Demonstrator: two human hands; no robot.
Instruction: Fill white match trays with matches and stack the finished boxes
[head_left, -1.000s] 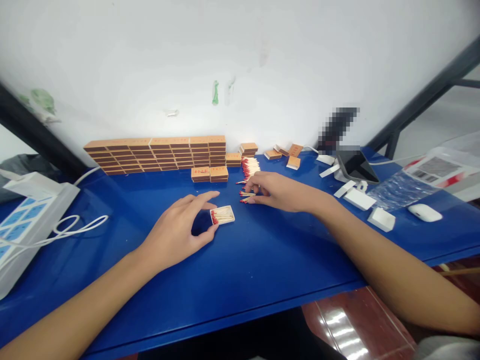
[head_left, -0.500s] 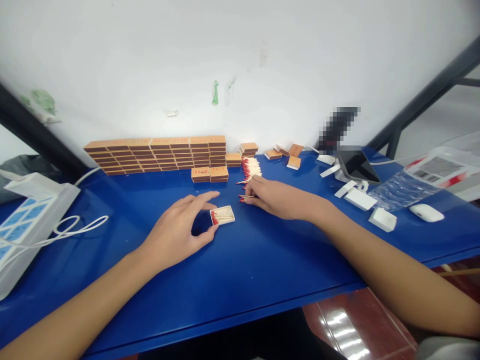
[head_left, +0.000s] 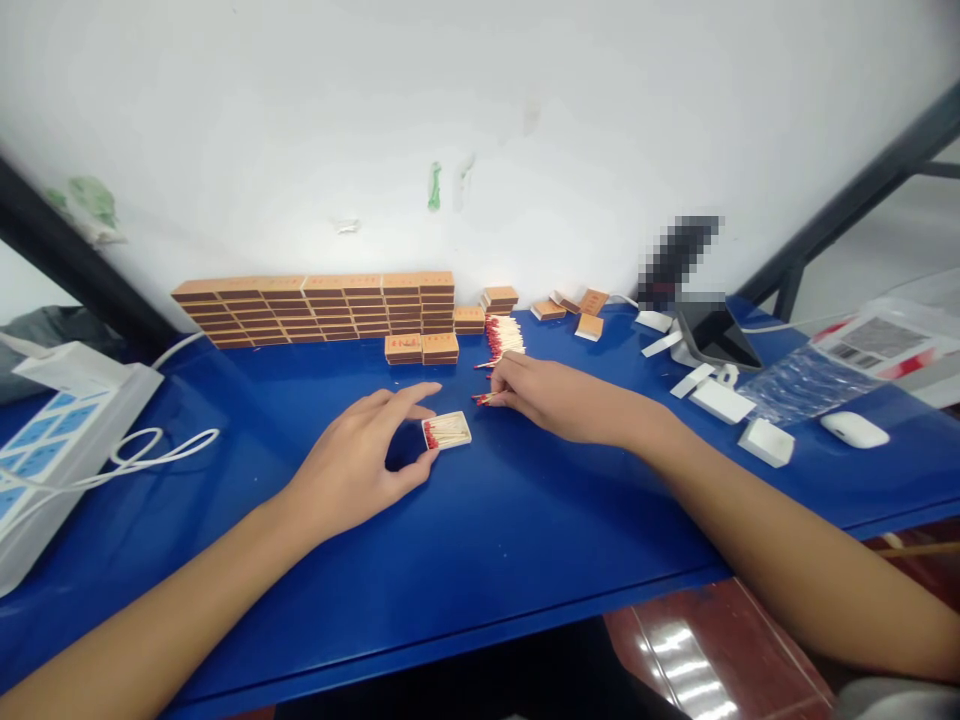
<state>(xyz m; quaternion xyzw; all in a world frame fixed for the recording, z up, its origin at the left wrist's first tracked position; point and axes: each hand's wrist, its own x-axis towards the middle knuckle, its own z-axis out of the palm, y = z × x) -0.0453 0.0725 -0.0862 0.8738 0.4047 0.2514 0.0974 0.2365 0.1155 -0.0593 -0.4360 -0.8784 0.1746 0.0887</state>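
An open white matchbox tray [head_left: 459,440] with red-headed matches [head_left: 447,430] in it lies on the blue table. Around its left end is my left hand [head_left: 367,445], fingers apart, the thumb tip at the tray's near left corner. My right hand [head_left: 536,395] pinches several matches [head_left: 484,398], their red heads pointing left, to the right of and slightly beyond the tray. Behind that hand a pile of loose matches [head_left: 505,336] rests on the table. Two short stacks of matchboxes [head_left: 421,349] stand left of the pile.
A long wall of stacked matchboxes [head_left: 322,310] stands at the back left. Several matchboxes and covers [head_left: 589,326] lie at the back right. A power strip [head_left: 56,440] with white cables is at the left; a phone-like device [head_left: 718,333], white pieces and a white case [head_left: 854,429] are right.
The matches in my right hand have tilted a little, their heads now slightly further left. My left hand and the tray hold nearly the same place; the whole view has shifted slightly.
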